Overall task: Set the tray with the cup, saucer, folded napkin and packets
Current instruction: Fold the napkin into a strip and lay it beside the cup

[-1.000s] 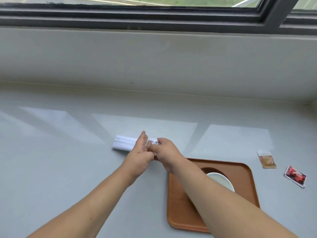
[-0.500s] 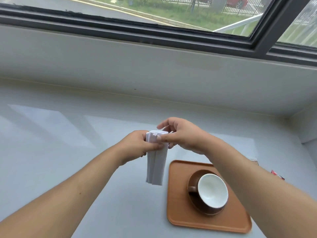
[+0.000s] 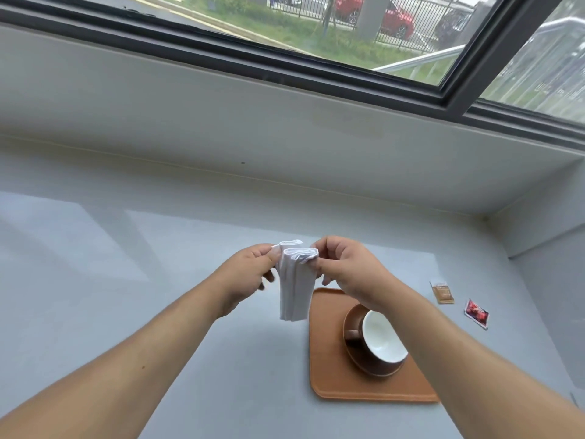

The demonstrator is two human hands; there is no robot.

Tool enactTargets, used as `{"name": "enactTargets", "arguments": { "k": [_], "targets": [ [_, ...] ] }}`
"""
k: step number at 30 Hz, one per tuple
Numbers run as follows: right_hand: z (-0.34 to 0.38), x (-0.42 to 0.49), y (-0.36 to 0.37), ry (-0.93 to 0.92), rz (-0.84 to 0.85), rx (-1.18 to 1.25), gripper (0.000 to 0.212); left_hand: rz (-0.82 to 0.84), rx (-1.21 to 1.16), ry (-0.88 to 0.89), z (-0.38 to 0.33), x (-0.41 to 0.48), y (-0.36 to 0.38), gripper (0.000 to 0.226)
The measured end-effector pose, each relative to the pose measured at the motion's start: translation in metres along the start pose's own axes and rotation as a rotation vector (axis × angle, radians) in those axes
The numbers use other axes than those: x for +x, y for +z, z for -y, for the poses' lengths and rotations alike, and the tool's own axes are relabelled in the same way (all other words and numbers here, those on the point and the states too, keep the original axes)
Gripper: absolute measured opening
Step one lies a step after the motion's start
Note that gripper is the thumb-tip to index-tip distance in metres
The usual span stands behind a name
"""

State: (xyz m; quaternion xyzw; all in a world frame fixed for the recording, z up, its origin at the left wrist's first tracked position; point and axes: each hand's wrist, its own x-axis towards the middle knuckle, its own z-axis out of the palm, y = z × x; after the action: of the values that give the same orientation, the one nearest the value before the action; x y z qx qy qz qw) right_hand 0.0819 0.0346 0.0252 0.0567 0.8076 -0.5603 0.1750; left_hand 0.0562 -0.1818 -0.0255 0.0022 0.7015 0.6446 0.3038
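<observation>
A white folded napkin [image 3: 295,285] hangs in the air above the grey counter, just left of the tray. My left hand [image 3: 251,275] pinches its top left edge and my right hand [image 3: 346,267] pinches its top right edge. Below them lies the brown tray [image 3: 329,375]. On it a brown cup [image 3: 381,339] with a white inside stands on a brown saucer [image 3: 364,364]; my right forearm covers their right side. A tan packet [image 3: 442,292] and a red packet [image 3: 476,313] lie on the counter to the right of the tray.
The grey counter [image 3: 126,296] runs left and toward me. A pale wall with a window sill [image 3: 285,128] rises behind it, and a side wall [image 3: 547,280] closes the right end beyond the packets.
The napkin went from lying flat on the counter to hanging upright in both hands. My view has tilted up, and the hands have spread slightly along its top edge.
</observation>
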Motion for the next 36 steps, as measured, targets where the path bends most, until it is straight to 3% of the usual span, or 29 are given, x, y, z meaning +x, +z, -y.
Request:
{"name": "enactTargets", "arguments": {
  "k": [2, 5, 10, 13, 16, 19, 25, 29, 33, 36],
  "targets": [
    [0.006, -0.006, 0.000, -0.019, 0.041, -0.042, 0.006, -0.071, 0.067, 0.022, -0.006, 0.000, -0.004, 0.033],
    [0.013, -0.012, 0.001, -0.039, 0.062, -0.030, 0.002, -0.050, 0.100, 0.061, -0.019, 0.003, -0.006, 0.036],
    [0.013, -0.011, -0.002, -0.134, -0.158, -0.296, 0.008, 0.052, 0.135, 0.048, -0.038, 0.005, 0.006, 0.031],
    [0.005, -0.007, -0.007, -0.118, -0.204, -0.186, 0.004, 0.044, 0.142, 0.024, -0.042, 0.007, 0.018, 0.035],
    [-0.003, -0.003, -0.013, -0.106, -0.197, -0.039, 0.008, 0.023, 0.069, 0.001, -0.041, 0.007, 0.030, 0.058],
    [-0.011, 0.007, -0.025, -0.114, -0.181, 0.080, 0.009, 0.173, 0.020, 0.076, -0.035, 0.009, 0.047, 0.035],
    [-0.004, 0.034, -0.073, -0.129, -0.130, 0.290, 0.030, 0.110, 0.005, -0.064, -0.022, 0.013, 0.094, 0.025],
    [-0.006, 0.061, -0.105, -0.069, -0.112, 0.131, 0.034, 0.094, 0.031, -0.152, 0.001, 0.001, 0.121, 0.007],
    [-0.042, 0.074, -0.108, 0.022, 0.049, -0.322, 0.020, 0.060, 0.098, -0.326, 0.041, -0.016, 0.137, 0.021],
    [-0.082, 0.073, -0.088, 0.036, 0.167, -0.647, 0.023, 0.060, 0.199, -0.493, 0.077, -0.026, 0.147, 0.028]
  ]
}}
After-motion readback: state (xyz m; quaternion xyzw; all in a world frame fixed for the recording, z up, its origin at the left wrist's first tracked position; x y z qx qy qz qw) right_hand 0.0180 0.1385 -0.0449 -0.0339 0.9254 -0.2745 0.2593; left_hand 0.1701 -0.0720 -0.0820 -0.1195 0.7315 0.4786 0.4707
